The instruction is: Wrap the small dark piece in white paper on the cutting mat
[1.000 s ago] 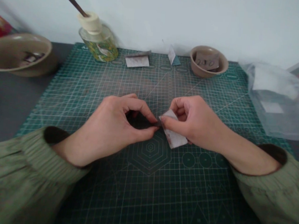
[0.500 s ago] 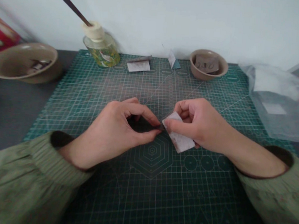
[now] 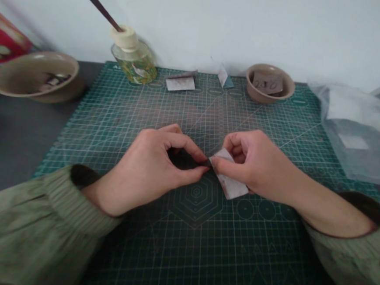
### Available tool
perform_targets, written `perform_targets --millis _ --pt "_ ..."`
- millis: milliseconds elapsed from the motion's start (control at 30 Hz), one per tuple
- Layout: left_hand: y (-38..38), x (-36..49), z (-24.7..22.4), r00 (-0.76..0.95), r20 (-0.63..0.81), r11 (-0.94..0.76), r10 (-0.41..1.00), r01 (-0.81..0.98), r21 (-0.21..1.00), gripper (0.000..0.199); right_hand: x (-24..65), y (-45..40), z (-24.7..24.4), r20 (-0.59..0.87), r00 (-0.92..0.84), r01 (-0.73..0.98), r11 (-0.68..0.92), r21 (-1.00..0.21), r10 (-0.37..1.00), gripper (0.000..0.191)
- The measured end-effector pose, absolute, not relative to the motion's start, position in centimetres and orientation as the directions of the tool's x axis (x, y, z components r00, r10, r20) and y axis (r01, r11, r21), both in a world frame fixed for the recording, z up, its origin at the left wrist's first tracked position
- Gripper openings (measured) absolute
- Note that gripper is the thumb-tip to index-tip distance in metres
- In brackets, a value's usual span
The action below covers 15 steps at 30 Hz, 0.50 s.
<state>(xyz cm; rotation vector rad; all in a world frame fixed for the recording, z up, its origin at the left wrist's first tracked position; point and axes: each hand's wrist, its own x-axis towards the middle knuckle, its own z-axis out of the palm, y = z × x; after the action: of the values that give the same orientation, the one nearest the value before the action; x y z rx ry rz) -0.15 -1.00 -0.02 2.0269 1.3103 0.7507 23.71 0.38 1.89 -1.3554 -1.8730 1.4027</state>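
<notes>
A small folded piece of pale sandpaper-like sheet (image 3: 234,187) is pinched between the thumb and fingers of my right hand (image 3: 257,161), above the green cutting mat (image 3: 181,256). My left hand (image 3: 155,166) pinches a small dark piece (image 3: 209,163) between thumb and index fingertip, right at the upper left edge of the sheet. Most of the dark piece is hidden by the fingertips and the sheet, so its shape cannot be made out. The two hands nearly meet near the middle of the view.
Along the mat's back edge are a bottle (image 3: 135,63) with a dark stick, a folded sheet (image 3: 180,83), a small folded piece (image 3: 225,78) and a brown bowl (image 3: 269,96). A larger bowl (image 3: 34,75) is at the left; a plastic bag (image 3: 358,129) lies right.
The whole view has shifted slightly, with the objects a little further right. Both hands keep their pinches, and the sheet and dark piece stay together between them.
</notes>
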Motion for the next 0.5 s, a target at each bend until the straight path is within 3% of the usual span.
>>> perform_targets --millis 500 --pt "-1.03 -0.35 -0.14 0.333 0.188 -0.364 0.924 0.615 0.700 0.012 23.66 0.42 2.10 -0.225 -0.386 0.435 -0.039 -0.900 0.895 0.020"
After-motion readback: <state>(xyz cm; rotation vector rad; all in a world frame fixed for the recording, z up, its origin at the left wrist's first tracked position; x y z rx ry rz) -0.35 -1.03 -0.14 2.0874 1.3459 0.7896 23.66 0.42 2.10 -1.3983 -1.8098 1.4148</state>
